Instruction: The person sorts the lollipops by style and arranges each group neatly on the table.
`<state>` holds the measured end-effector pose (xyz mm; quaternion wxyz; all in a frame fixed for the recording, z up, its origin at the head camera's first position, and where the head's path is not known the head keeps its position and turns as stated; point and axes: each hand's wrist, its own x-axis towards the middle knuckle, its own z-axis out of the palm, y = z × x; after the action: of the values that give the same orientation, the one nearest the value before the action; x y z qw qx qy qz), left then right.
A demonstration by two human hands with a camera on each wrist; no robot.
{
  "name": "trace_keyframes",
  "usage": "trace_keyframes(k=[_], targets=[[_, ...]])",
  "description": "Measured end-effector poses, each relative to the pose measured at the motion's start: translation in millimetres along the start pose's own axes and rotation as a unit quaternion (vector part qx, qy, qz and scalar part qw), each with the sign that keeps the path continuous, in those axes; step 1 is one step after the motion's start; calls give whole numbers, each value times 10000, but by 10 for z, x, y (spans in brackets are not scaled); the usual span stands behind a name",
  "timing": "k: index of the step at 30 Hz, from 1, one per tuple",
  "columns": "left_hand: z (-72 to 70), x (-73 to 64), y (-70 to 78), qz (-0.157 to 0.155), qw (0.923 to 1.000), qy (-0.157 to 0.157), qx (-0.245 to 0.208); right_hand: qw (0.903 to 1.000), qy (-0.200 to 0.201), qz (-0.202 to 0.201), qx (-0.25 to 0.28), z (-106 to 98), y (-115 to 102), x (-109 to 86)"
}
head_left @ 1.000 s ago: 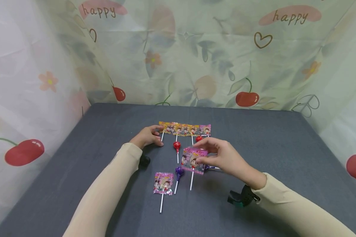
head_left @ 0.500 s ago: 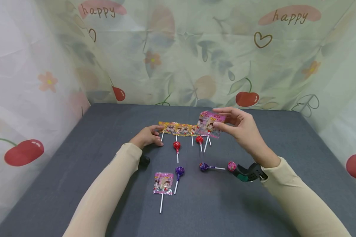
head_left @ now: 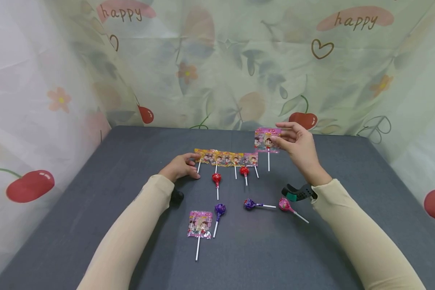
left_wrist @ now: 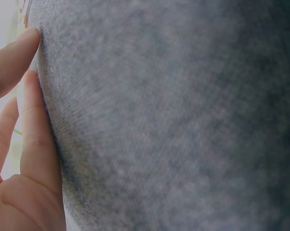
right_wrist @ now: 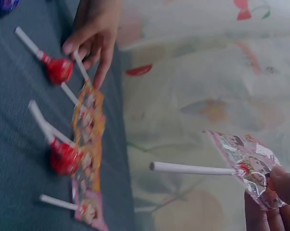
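At the back right, my right hand [head_left: 300, 146] pinches a flat lollipop in a pink printed wrapper [head_left: 262, 139] by its right side, the white stick pointing down. In the right wrist view this lollipop [right_wrist: 248, 166] is raised off the table, thumb on one face and fingers behind. My left hand [head_left: 180, 167] rests at the left end of a row of flat lollipops. One finger lies on the nearest orange wrapper [head_left: 204, 156], and the thumb is beside its stick. Three orange-wrapped lollipops and a pink-wrapped one [head_left: 251, 159] make up this row, their sticks toward me.
Two red ball lollipops [head_left: 216, 178] lie just in front of the row. Nearer are two purple ball lollipops [head_left: 220, 209], a pink ball lollipop [head_left: 284, 204] by my right wrist, and another pink-wrapped flat lollipop [head_left: 199, 224]. A printed curtain hangs behind the dark table [head_left: 148, 139].
My right hand has carried the pink-wrapped lollipop away from me and to the right, past the row's right end. The pink ball lollipop has come into full view. My left hand has stayed put.
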<state>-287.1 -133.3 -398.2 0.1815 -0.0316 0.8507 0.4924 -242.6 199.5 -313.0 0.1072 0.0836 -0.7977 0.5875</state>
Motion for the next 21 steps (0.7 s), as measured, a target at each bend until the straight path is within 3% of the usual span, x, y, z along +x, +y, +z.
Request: trace_keyframes(k=[8,14,21], targets=[[-1,-4,2,-10,10000,7,-2,9970,49,489,-598,-11,354,226],[-4,-26,30,-16,10000,-8,38,9831,-164,1146,-1421,-13,548,342],[-7,-22,27,-63,10000,-24,74,9711,-298,1834,-1495,17,711,401]])
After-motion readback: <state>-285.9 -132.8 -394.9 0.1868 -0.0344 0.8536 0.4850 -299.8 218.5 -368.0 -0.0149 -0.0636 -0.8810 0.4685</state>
